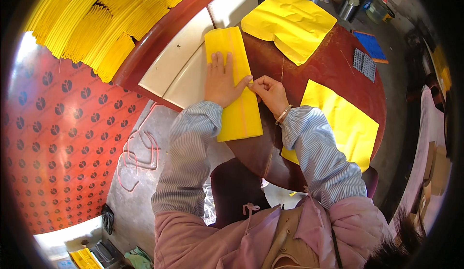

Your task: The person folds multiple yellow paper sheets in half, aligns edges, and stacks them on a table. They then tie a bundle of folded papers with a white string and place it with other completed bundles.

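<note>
A long, flat yellow folded bundle [240, 119] lies across a red-brown round tabletop and a cream panel, with a thin pinkish strip running along its length. My left hand [221, 84] rests flat on its middle, fingers stretched out and thumb reaching the right edge. At that same edge, my right hand [270, 93] has thumb and forefinger pinched together on the bundle's side, close to the left thumb. What exactly sits between those fingertips is too small to make out. Two yellow sheets, one farther back [290, 25] and one under my right forearm [345, 124], lie on the tabletop.
Many yellow folded pieces [92, 22] are stacked at the far left, above a red patterned board [63, 143]. Pink cords [145, 148] lie on the grey surface by my left forearm. A grey bumpy tray [364, 65] and a blue piece [370, 45] are at the right edge.
</note>
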A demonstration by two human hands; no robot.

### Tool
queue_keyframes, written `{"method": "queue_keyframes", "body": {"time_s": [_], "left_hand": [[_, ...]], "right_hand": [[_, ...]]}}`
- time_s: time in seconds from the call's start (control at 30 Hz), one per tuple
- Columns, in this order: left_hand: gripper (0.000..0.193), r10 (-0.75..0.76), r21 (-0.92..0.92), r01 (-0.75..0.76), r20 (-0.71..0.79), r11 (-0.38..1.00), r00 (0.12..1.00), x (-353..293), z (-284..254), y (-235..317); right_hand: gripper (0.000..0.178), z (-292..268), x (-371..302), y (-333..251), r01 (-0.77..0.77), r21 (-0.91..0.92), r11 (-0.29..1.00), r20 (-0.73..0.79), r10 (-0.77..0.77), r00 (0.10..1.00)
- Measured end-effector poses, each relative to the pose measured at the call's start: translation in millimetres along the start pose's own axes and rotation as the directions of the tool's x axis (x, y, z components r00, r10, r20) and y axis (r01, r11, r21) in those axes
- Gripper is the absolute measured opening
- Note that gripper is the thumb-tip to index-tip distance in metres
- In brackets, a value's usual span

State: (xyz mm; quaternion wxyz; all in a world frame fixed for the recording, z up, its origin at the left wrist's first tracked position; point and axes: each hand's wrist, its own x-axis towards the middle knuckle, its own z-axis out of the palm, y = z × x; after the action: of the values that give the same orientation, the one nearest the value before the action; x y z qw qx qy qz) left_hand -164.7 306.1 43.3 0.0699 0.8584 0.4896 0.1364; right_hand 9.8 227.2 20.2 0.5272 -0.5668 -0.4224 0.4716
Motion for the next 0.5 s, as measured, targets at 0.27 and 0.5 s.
{"method": "queue_keyframes", "body": {"time_s": [0.27, 0.5], "left_hand": [[0.101, 0.092, 0.024, -0.089, -0.153, 0.996, 0.984, -7, -26, 4], [0.098, 0.207, -0.072, -0.216, -0.113, 0.974, 0.972, -60, -35, 19]], "right_hand": [[0.020, -5, 14, -34, 0.519, -0.323, 0.791, -0.043, -0.560, 0.827], [0.049, 27, 110, -53, 0.826, -0.511, 0.236, 0.668, -0.496, 0.555]]}}
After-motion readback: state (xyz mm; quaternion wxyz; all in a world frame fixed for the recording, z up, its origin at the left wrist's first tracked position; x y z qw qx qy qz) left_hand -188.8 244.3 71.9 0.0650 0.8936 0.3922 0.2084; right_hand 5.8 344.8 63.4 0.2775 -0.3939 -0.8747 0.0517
